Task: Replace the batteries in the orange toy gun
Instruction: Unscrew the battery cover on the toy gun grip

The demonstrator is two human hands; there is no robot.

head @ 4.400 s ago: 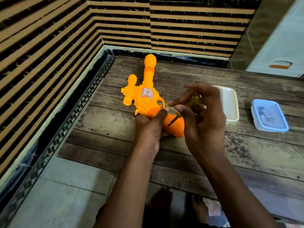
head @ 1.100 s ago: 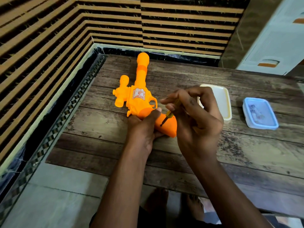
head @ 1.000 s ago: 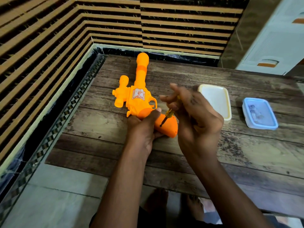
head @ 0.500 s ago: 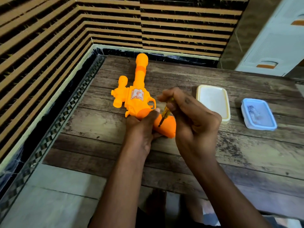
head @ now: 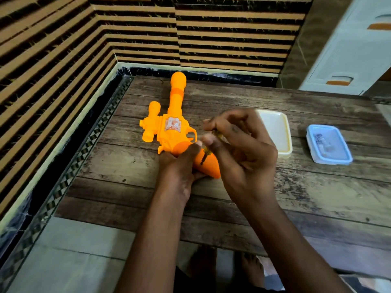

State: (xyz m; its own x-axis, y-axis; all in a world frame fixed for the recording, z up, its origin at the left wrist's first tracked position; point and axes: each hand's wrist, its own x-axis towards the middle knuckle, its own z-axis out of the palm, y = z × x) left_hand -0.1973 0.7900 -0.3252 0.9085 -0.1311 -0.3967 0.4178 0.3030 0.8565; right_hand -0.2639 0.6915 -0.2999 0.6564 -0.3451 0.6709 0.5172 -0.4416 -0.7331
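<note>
The orange toy gun (head: 173, 132) is laid flat on the wooden table (head: 296, 197), barrel toward the wall. Its handle is gripped by the left hand (head: 179, 168), thumb on top. A small screwdriver (head: 208, 152) is pinched in the curled fingers of the right hand (head: 241, 153), its tip set against the handle. Right of the gun a white tray (head: 277, 132) is seen, and beyond it a blue box (head: 329, 144).
</note>
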